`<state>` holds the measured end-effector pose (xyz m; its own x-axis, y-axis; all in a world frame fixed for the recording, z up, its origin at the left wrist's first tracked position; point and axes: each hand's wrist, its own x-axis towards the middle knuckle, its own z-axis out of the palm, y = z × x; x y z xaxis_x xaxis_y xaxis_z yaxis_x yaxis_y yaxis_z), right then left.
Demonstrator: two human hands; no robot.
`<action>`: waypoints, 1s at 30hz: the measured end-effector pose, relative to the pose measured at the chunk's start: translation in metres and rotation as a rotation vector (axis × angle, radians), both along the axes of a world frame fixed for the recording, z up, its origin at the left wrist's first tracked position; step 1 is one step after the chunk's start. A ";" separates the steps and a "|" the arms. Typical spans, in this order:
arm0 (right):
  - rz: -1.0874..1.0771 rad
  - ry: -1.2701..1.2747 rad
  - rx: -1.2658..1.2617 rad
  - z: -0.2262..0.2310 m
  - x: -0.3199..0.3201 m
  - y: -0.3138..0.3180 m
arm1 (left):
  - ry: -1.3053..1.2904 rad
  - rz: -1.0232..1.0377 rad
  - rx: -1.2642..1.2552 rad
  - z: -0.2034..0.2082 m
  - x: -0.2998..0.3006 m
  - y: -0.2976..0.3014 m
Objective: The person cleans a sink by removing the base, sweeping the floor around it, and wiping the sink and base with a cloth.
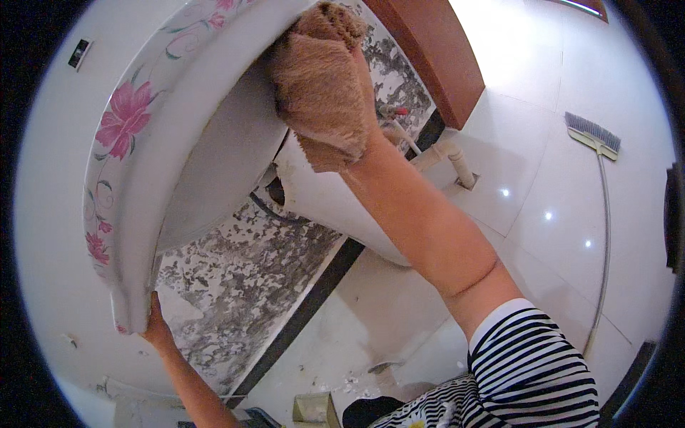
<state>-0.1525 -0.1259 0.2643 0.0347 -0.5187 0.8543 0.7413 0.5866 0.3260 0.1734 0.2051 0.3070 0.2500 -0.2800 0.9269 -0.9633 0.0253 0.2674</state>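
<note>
Striped sleeve (531, 364); brown cloth (321, 100) hides right fingers — left fingers (154, 309) clasp basin (139, 192).

Brown cloth (321, 96) — against flowered basin (146, 171)

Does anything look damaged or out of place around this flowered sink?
Yes. The wall behind and beneath the sink looks damaged: its white surface is broken up by dark, blotchy patches, as if the paint were peeling. White specks also lie scattered on the floor nearby, possibly flakes.
</note>
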 end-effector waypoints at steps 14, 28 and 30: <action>-0.270 -0.067 0.295 0.008 0.006 0.021 | -0.104 0.230 0.111 0.000 -0.025 -0.005; -0.087 -0.249 -0.129 0.005 0.011 0.004 | -0.191 0.155 0.114 -0.001 -0.029 -0.005; -0.099 -0.392 -0.368 0.007 0.002 -0.018 | -0.187 0.147 0.085 0.001 -0.024 -0.006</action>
<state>-0.1508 -0.1440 0.2710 -0.3571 -0.1676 0.9189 0.6631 0.6474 0.3757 0.1494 0.1994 0.3077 0.1197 -0.3320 0.9357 -0.9879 -0.1336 0.0790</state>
